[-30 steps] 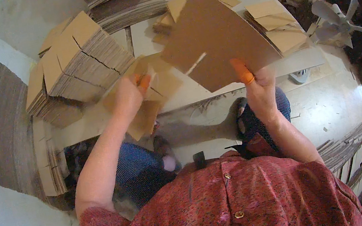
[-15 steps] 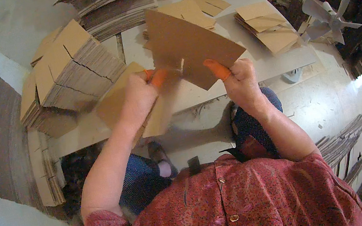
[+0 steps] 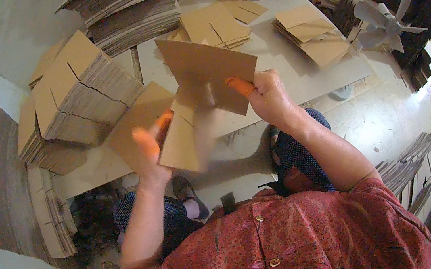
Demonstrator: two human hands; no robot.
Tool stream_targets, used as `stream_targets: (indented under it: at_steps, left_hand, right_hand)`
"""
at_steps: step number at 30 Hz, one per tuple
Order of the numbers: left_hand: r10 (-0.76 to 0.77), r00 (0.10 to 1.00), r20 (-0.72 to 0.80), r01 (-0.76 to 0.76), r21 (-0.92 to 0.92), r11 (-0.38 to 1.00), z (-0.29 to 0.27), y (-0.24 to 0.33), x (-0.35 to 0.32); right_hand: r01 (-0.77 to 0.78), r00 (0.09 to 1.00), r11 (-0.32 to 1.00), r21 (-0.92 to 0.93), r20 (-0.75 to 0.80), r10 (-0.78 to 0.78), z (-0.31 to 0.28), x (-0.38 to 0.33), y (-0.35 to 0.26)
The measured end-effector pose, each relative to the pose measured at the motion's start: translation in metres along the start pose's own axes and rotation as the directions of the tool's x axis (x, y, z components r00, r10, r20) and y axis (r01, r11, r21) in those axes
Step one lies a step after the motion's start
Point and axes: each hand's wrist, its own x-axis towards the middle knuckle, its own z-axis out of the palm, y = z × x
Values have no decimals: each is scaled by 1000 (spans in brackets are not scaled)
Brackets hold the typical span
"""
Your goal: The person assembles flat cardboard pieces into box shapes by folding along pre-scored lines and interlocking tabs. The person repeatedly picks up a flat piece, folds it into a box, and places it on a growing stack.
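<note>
A brown cardboard sheet [image 3: 209,66] is raised above the table's front edge, and my right hand [image 3: 272,95] pinches its right side. An orange cover sits on that hand's thumb, which presses the sheet's face. A lighter slotted cardboard piece [image 3: 181,135] stands crosswise against the sheet, its lower right side smeared by motion. They meet near the slot; how deeply they fit together is hard to see. My left hand [image 3: 150,151] is beside the lighter piece's left edge, its orange-covered thumb and finger spread apart. Another flat cardboard piece [image 3: 135,122] lies behind this hand.
Tall stacks of cut cardboard [image 3: 84,94] fill the table's left side, with more stacks [image 3: 134,19] at the back. Smaller piles [image 3: 313,36] lie to the right on the white table [image 3: 299,85]. A fan [image 3: 389,23] stands past the right edge.
My left hand has moved down and left from the slot, and its fingers have parted. The joined boards have shifted slightly left and down with my right hand.
</note>
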Motion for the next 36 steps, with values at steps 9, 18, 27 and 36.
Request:
stream_targets:
  at_steps: [9,18,27,36]
  left_hand:
    - [370,929,27,-228,829,511,17,-54,-35]
    - [473,872,128,-332,864,378,16,-48,-18]
    - [533,824,192,-332,926,179,9,-46,-20]
    - [230,972,40,-96,967,237,17,-46,-16]
  right_hand:
    - [-33,994,991,-132,98,46,-6,2,-12]
    - [183,979,933,-310,140,-146,3,-16,12]
    - [-122,991,958,260,-27,134,-32,39,44]
    - [-376,916,721,-581,-118,382,15,183,194]
